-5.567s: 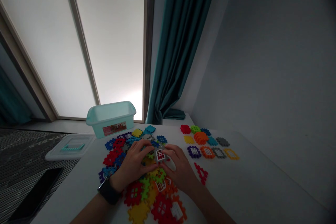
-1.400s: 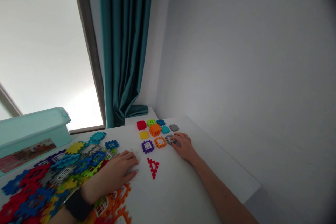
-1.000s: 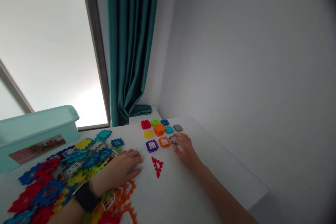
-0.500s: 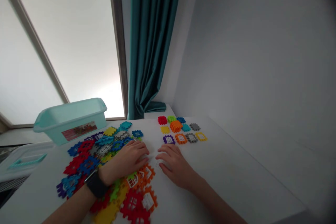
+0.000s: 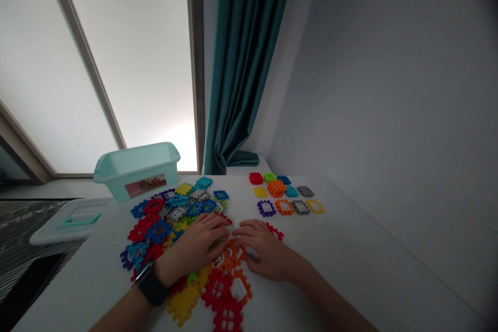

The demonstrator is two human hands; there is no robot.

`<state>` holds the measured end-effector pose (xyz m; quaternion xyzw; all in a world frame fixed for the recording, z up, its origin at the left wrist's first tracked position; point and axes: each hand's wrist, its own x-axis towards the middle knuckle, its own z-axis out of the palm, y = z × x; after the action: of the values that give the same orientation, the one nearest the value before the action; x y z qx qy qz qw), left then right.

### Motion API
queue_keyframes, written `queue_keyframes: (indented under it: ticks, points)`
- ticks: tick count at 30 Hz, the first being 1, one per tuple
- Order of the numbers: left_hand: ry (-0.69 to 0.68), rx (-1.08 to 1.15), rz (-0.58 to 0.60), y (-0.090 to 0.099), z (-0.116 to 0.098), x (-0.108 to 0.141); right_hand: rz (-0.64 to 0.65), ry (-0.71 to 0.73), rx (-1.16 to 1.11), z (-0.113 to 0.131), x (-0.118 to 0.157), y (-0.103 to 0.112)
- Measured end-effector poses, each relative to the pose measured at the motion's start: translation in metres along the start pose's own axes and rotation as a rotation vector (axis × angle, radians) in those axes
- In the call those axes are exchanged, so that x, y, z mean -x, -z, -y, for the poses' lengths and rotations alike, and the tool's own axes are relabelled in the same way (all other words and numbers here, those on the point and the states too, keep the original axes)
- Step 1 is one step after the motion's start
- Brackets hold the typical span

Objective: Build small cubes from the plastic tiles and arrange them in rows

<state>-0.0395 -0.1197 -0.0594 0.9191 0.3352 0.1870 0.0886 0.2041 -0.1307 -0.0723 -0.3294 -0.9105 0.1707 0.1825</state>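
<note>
Flat toothed plastic building pieces in many colours lie in a loose pile on the left of the white table. My left hand, a dark watch on its wrist, rests over the pile's right side, thumb apart from the fingers. The edge of a red piece shows just beyond its fingertips. My right hand reaches leftward with fingers stretched out, their tips close to my left hand and the orange pieces. Another red piece lies behind the right knuckles, partly hidden by the hand.
Rows of pieces sorted by colour, among them a purple window piece and an orange stack, lie farther back. A mint plastic bin stands at the back left, with a clear lid beside the table. A teal curtain hangs behind.
The view has turned left. A red piece now shows behind my right hand, and a red edge past my left fingertips. My right hand has come closer to the pile.
</note>
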Motion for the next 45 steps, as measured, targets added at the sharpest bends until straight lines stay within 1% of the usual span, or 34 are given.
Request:
queue_keyframes:
  ticks: [4,9,15,19,23,28,33,36,40,45]
  points:
    - [-0.015,-0.036,-0.024,-0.003,-0.002,0.004,0.016,-0.016,-0.043,-0.001,0.0,-0.002]
    - [-0.015,-0.059,-0.038,-0.002,-0.002,0.005,-0.048,-0.053,-0.025,0.0,0.004,-0.011]
    - [-0.012,-0.06,-0.064,-0.002,0.0,0.005,-0.177,-0.05,0.052,-0.003,0.011,-0.015]
    - [-0.004,-0.073,-0.127,-0.004,0.001,0.005,-0.284,-0.034,0.1,-0.01,0.015,-0.011]
    - [0.018,-0.097,-0.159,-0.002,0.0,0.006,-0.359,-0.002,0.153,-0.014,0.016,-0.004]
    - [0.055,-0.121,-0.219,0.0,0.0,0.008,-0.4,0.051,0.147,-0.003,0.004,0.005]
    - [0.073,-0.134,-0.275,0.004,0.006,0.009,-0.389,0.116,0.097,0.015,-0.024,0.012]
    - [0.063,-0.152,-0.326,0.008,0.012,0.011,-0.383,0.165,0.088,0.02,-0.038,0.013]
    - [0.035,-0.192,-0.367,0.014,0.022,0.015,-0.418,0.183,0.135,0.018,-0.045,0.004]
    - [0.045,-0.187,-0.367,0.011,0.026,0.016,-0.506,0.143,0.141,0.008,-0.036,-0.015]
